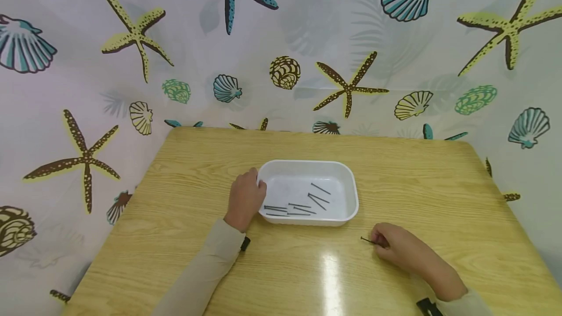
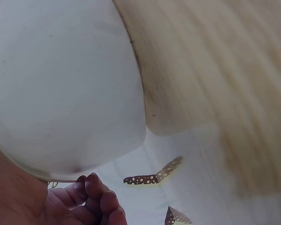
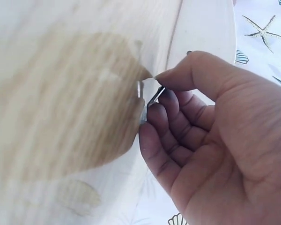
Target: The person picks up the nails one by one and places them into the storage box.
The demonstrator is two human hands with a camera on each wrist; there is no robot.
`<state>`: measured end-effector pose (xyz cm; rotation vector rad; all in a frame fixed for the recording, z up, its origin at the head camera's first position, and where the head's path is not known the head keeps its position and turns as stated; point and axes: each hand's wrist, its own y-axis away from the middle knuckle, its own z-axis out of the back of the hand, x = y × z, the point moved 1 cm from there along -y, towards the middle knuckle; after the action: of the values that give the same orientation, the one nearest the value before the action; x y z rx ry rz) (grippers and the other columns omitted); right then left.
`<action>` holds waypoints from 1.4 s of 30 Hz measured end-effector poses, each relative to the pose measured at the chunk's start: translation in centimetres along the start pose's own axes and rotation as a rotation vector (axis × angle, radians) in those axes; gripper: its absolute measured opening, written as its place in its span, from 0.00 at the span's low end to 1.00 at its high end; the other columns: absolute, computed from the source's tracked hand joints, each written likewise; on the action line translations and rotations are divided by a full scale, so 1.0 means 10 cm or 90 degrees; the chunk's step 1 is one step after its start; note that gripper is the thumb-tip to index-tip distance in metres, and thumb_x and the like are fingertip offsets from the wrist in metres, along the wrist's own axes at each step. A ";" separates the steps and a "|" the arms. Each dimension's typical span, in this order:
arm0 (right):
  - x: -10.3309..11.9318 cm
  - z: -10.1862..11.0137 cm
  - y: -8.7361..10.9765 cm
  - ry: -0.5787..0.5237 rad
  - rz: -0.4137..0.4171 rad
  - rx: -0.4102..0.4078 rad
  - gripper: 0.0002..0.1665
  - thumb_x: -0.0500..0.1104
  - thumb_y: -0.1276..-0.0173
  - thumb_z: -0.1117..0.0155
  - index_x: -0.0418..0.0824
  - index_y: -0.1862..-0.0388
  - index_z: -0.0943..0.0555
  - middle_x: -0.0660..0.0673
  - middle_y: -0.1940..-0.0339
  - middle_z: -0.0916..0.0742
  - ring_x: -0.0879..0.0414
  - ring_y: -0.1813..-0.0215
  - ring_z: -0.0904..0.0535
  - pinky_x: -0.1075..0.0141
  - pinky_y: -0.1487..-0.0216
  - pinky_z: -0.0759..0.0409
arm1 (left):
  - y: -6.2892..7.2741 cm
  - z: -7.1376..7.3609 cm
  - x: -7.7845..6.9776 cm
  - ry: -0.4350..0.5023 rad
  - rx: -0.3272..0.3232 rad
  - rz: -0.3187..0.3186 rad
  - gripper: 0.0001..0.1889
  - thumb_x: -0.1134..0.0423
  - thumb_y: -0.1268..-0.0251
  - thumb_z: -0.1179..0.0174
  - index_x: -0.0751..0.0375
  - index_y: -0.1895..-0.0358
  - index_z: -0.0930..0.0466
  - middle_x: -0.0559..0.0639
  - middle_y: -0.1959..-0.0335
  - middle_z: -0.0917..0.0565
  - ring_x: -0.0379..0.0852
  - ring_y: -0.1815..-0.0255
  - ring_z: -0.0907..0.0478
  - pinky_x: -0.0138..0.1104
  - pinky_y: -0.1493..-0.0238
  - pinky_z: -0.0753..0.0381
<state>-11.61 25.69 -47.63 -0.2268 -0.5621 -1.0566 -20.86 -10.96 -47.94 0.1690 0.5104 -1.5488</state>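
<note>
A white plastic tray [image 1: 287,185] with rounded corners stands on the table, several thin dark nails [image 1: 321,188] lying loose on its floor. At its left end my left hand [image 1: 246,200] grips the rim, thumb over the edge and fingers on the outer side. In the left wrist view the fingertips [image 2: 92,180] sit right at the tray's edge. To the right and in front of the tray, my right hand [image 1: 400,246] pinches a single nail [image 1: 366,240] between thumb and fingers, its head end pointing left. The right wrist view shows that nail [image 3: 155,97] partly covered by the fingers.
The wood-grain table [image 1: 197,169] ends at the back against a white cloth [image 1: 263,106] printed with starfish and shells, which also hangs at both sides. A bright light reflection lies on the tabletop in front of the tray.
</note>
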 end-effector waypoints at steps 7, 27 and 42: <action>-0.04 -0.01 -0.01 -0.028 -0.017 0.002 0.08 0.34 0.43 0.37 0.44 0.67 0.25 0.57 0.73 0.24 0.65 0.71 0.30 0.69 0.69 0.28 | 0.00 0.01 0.01 -0.004 -0.001 0.002 0.08 0.61 0.38 0.47 0.63 0.66 0.27 0.52 0.78 0.25 0.48 0.77 0.29 0.39 0.76 0.32; 0.25 -0.01 -0.03 -0.091 0.077 0.017 0.07 0.33 0.40 0.38 0.41 0.64 0.23 0.53 0.67 0.19 0.66 0.65 0.25 0.69 0.64 0.24 | 0.02 0.04 0.01 0.000 -0.001 0.006 0.08 0.61 0.39 0.46 0.63 0.67 0.27 0.52 0.78 0.25 0.47 0.78 0.29 0.39 0.77 0.31; 0.56 0.21 -0.09 -0.100 0.156 0.012 0.05 0.37 0.36 0.40 0.44 0.61 0.23 0.54 0.66 0.19 0.66 0.64 0.25 0.66 0.64 0.23 | 0.00 0.02 0.01 -0.012 -0.001 0.003 0.08 0.61 0.38 0.47 0.63 0.67 0.26 0.53 0.78 0.25 0.48 0.77 0.29 0.39 0.76 0.31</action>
<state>-11.02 21.90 -42.89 -0.3548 -0.6684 -0.8002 -20.77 -11.13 -47.76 0.1540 0.4967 -1.5446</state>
